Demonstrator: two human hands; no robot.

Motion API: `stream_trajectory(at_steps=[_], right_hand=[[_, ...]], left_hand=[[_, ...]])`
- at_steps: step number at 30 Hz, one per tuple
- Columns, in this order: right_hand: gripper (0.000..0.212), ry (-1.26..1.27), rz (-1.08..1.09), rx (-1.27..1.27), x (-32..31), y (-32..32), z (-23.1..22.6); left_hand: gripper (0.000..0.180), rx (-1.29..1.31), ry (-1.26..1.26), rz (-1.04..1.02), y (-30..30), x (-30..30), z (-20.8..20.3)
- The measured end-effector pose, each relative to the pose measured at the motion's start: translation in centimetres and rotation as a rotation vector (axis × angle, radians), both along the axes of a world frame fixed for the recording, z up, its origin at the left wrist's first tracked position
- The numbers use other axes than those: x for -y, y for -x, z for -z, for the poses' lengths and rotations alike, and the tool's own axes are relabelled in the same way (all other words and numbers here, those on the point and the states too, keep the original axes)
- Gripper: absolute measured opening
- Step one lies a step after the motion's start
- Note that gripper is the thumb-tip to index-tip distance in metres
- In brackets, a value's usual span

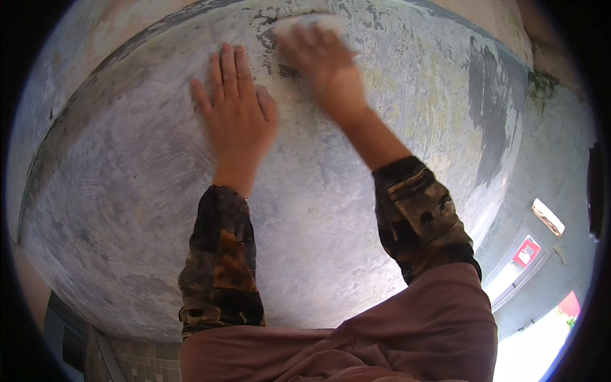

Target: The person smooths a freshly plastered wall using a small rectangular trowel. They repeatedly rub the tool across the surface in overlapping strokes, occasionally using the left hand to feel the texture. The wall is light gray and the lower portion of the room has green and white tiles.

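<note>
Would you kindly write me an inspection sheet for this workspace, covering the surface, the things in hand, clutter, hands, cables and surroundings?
Surface: grey wall, scuffed and patchy, with dark peeling spots near the top.
Job's things: pale pad or cloth under the right hand, blurred; its kind cannot be told.
Clutter: nothing seen.
Hands: left hand flat on the wall, fingers spread; right hand pressed on the pale pad, blurred by motion.
Cables: nothing seen.
Surroundings: tiled patch lower left; bright opening lower right with red and white items nearby.
</note>
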State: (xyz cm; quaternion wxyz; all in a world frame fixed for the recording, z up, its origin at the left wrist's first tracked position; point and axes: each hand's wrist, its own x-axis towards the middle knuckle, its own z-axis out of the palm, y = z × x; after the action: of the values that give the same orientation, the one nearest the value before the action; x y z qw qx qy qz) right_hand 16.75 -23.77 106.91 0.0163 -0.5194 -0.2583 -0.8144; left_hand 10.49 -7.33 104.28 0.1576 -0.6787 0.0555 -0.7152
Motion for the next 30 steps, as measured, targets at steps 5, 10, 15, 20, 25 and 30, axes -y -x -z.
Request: stream_trajectory(at_steps=[5, 10, 15, 20, 25, 30], right_hand=[[0.046, -0.077, -0.078, 0.014, 2.6, -0.9, -1.4], [0.044, -0.195, -0.153, -0.075, 5.8, -3.0, -2.1], [0.049, 0.011, -0.131, 0.036, 3.3, -1.8, 4.7], [0.045, -0.051, -0.154, -0.016, 3.4, -2.1, 0.3], [0.043, -0.048, -0.223, 0.001, 3.4, -1.3, -1.3], [0.045, 0.003, -0.106, -0.066, 4.2, 0.1, 4.3]], left_hand=[[0.058, 0.004, -0.009, 0.033, -0.3, 0.1, 0.0], [0.058, 0.018, -0.018, 0.015, -0.4, 0.1, 0.0], [0.058, 0.028, -0.021, -0.015, -0.4, 0.3, 0.1], [0.058, 0.033, -0.023, -0.038, -0.5, 0.3, 0.1], [0.060, 0.048, -0.047, -0.006, -0.8, 0.0, 0.1], [0.059, 0.034, -0.045, -0.050, -0.8, 0.7, -0.3]])
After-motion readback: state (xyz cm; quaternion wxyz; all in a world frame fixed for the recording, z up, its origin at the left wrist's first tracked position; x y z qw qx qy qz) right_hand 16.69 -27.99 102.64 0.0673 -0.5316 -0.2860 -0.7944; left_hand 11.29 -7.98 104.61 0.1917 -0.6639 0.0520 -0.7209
